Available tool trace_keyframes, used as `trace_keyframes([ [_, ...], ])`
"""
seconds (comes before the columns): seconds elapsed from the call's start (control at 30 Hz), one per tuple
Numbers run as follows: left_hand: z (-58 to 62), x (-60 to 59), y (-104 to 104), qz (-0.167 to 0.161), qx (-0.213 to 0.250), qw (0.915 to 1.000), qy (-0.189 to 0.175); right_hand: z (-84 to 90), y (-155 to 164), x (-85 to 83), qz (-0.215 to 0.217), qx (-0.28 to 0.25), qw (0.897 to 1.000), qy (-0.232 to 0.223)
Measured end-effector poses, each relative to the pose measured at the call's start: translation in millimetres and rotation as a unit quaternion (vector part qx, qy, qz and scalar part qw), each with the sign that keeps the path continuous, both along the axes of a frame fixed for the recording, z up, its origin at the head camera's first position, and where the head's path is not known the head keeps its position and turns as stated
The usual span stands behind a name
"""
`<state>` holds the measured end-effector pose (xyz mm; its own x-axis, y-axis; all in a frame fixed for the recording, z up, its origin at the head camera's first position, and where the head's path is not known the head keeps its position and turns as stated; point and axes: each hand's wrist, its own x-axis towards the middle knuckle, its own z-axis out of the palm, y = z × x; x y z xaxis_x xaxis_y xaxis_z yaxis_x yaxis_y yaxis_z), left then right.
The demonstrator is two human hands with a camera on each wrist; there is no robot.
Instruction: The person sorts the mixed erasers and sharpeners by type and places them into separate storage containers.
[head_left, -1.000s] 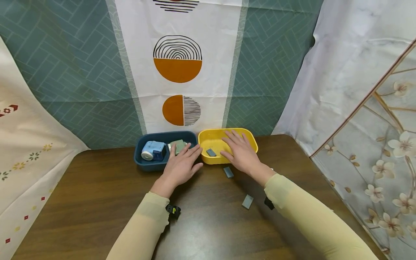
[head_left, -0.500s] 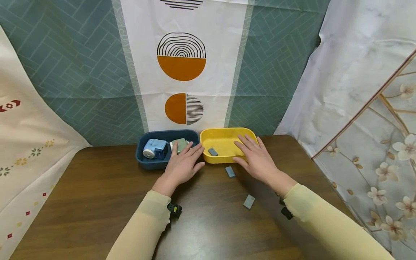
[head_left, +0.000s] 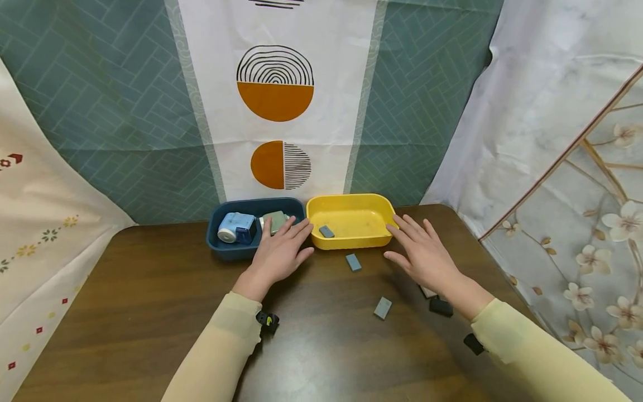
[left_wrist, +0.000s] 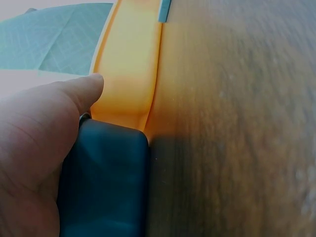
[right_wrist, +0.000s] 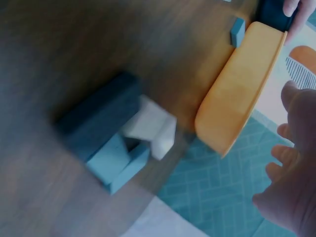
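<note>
**Caller:** Out comes the right hand (head_left: 427,254) — a second ago it lay inside the yellow tray (head_left: 351,241), now it hovers off the tray's right corner, fingers spread and straight, holding nothing.

**Analyst:** And the left hand (head_left: 278,251) hasn't budged. It rests flat on the near rim of the dark blue tray (head_left: 223,252), fingers relaxed, gripping nothing; the wrist view shows the thumb (left_wrist: 74,91) against that rim where the two trays meet.

**Caller:** Pieces everywhere! One small grey-blue block (head_left: 326,231) sits in the yellow tray, another (head_left: 353,262) on the table (head_left: 125,312) just in front of it, a third (head_left: 383,307) nearer the person.

**Analyst:** Plus a dark block (head_left: 441,306) and a pale one just under the right wrist; its camera shows them bunched together (right_wrist: 116,143).

**Caller:** How would they handle?

**Analyst:** My read: light, stiff little slabs, smooth-faced, not fragile. They lie flat, so I'd pinch across the short sides, thumb and forefinger. On polished wood they might skid before they lift.
</note>
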<state>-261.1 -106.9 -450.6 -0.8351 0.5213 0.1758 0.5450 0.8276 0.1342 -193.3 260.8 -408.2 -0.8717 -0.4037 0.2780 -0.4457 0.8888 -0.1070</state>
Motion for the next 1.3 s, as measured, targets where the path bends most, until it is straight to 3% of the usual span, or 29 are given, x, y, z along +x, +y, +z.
trace_keyframes([
  [0.6, -1.6, -1.1, 0, 0.005, -0.005, 1.0, -0.003, -0.9, 39, 25.8, -0.028, 0.008, 1.0, -0.008],
  [1.3, -1.8, -3.0, 1, 0.0, -0.002, 1.0, -0.003, -20.5, 35, 54.0, 0.006, -0.001, 1.0, 0.021],
])
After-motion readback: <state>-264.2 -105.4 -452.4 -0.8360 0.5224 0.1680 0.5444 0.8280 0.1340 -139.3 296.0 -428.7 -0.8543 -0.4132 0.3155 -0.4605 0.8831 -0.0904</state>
